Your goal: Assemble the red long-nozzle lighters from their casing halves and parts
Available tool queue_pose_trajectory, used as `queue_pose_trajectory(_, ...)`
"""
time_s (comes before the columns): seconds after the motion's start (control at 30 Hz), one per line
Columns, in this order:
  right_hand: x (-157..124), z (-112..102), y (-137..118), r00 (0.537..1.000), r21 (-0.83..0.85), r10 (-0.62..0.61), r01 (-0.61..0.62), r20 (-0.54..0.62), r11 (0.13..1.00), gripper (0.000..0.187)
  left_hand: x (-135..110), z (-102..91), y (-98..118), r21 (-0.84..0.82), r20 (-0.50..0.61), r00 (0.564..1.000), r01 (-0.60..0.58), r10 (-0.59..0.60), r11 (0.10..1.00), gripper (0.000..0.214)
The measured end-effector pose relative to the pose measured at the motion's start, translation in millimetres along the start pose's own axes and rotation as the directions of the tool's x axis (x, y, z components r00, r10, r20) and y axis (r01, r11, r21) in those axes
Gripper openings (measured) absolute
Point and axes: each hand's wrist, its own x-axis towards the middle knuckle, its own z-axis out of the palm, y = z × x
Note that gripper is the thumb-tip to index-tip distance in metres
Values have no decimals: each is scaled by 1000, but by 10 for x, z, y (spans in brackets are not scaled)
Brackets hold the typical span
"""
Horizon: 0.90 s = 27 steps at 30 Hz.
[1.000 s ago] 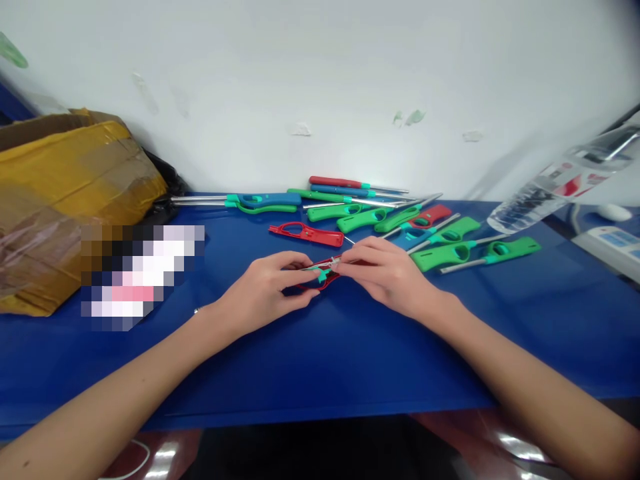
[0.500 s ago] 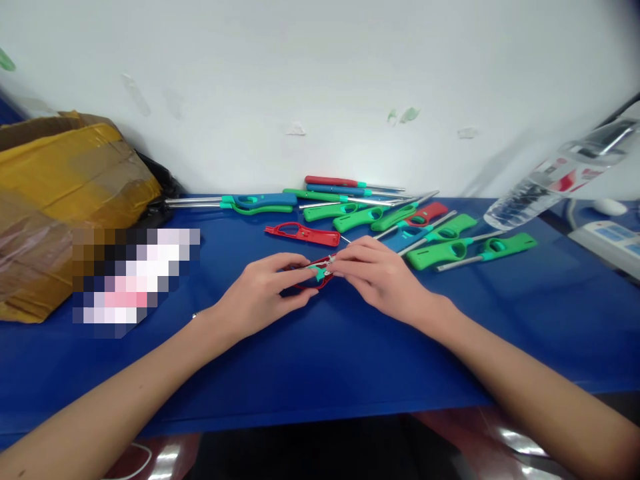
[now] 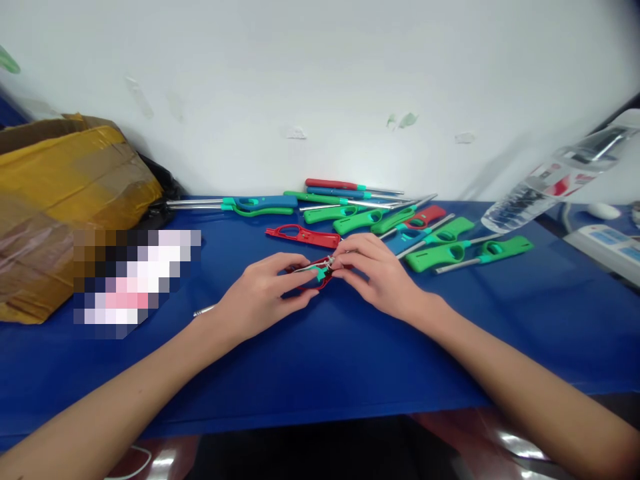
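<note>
My left hand (image 3: 270, 293) grips an opened red long-reach lighter (image 3: 326, 281) between thumb and fingers, low over the blue table. Inside its shell show a turquoise trigger (image 3: 317, 271) and a pale wire. At the lighter's right end my right hand (image 3: 373, 270) has its thumb and fingers pinched together; a small light-coloured part shows by the fingertips, too small to name. Just behind the hands lies a loose red shell half (image 3: 305, 235). A metal tube end (image 3: 203, 311) sticks out beyond my left wrist, mostly hidden by it.
Several green lighters (image 3: 435, 257), with red and blue ones among them, lie behind my right hand. Two more lighters (image 3: 265, 204) lie near the wall. A taped carton (image 3: 75, 200) stands left, a water bottle (image 3: 545, 177) and a white device (image 3: 607, 247) right.
My right fingertips have shifted slightly at the lighter's end, so more of its inner parts show. More of the metal tube shows by my left wrist. My left hand keeps its grip.
</note>
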Motion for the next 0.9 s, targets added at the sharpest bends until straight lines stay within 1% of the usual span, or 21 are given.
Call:
queue_pose_trajectory(0.13, -5, 15, 23, 1000, 17, 0, 1, -29, 1000, 6, -10, 16, -11, -1, 13, 1000, 4, -4, 1000, 16)
queue_pose_trajectory(0.27, -11, -38, 56, 997, 29, 77, -77, -7, 997, 11, 4, 14, -18, -25, 28, 999, 42, -41, 999, 17)
queue_pose_trajectory(0.33, -15, -67, 80, 996, 38, 91, -91, 5, 995, 13, 11, 11, -32, -40, 35, 998, 46, -45, 998, 18)
queue_pose_trajectory(0.5, -16, -65, 110, 998, 58, 59, -59, -6, 997, 9, 5, 14, -68, -51, 36, 999, 26, -24, 998, 18)
queue_pose_trajectory(0.73, -18, -2, 80, 998, 117, 53, -55, 21, 992, 12, 6, -13, -52, -28, 36, 999, -4, 5, 1000, 18)
queue_pose_trajectory(0.9, -28, 6, 99, 1000, 105, -1, 3, -25, 994, 13, 15, -33, -45, -15, 35, 999, -24, 25, 1000, 18)
